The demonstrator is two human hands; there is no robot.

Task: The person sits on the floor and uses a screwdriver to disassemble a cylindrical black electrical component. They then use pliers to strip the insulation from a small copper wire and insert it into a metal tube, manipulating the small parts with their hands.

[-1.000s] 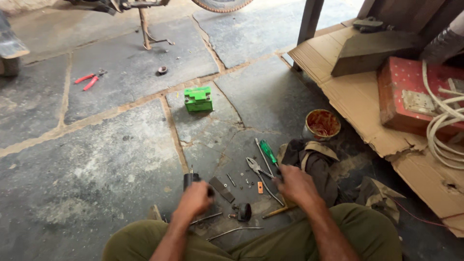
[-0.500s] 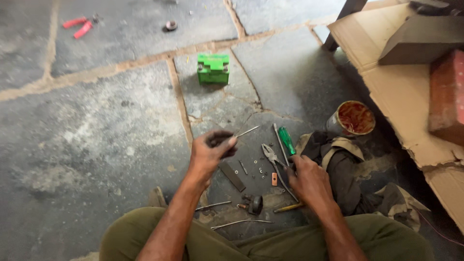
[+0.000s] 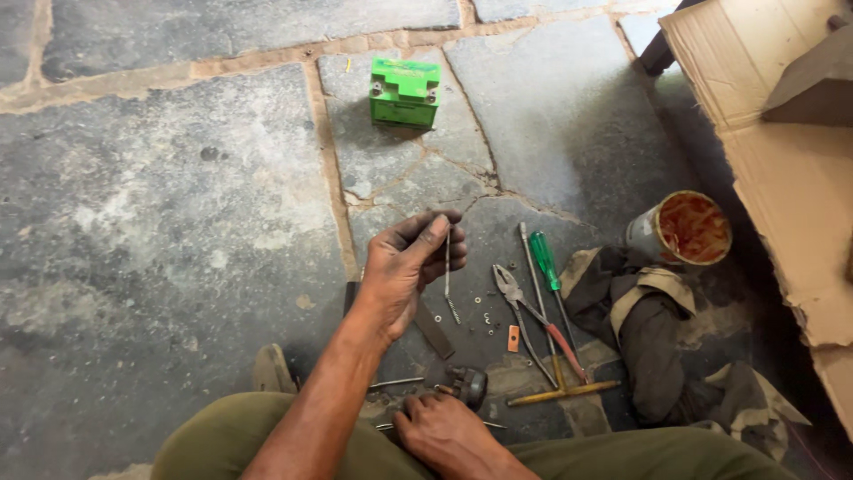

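My left hand (image 3: 404, 267) is raised over the stone floor and pinches a long thin metal bolt (image 3: 448, 280) that hangs down from thumb and forefinger. My right hand (image 3: 444, 428) rests low near my lap, fingers on the ground beside a small dark round part (image 3: 468, 385). Just right of the bolt lie pliers with red handles (image 3: 533, 316), a green-handled screwdriver (image 3: 546, 265) and a long T-shaped wrench (image 3: 553, 356). Small washers and nuts (image 3: 487, 318) are scattered between them.
A green battery-like box (image 3: 404, 92) stands farther out on the stone floor. A small tin of orange grease (image 3: 686, 229) sits to the right beside a dark crumpled cloth (image 3: 653, 320). Flattened cardboard (image 3: 782, 151) covers the right edge. My knees in olive trousers (image 3: 249, 444) fill the bottom.
My left hand lifted from the floor with the thin bolt and now holds it hanging upright. My right hand drew back from the tools toward my lap. The camera tilted down and closer.
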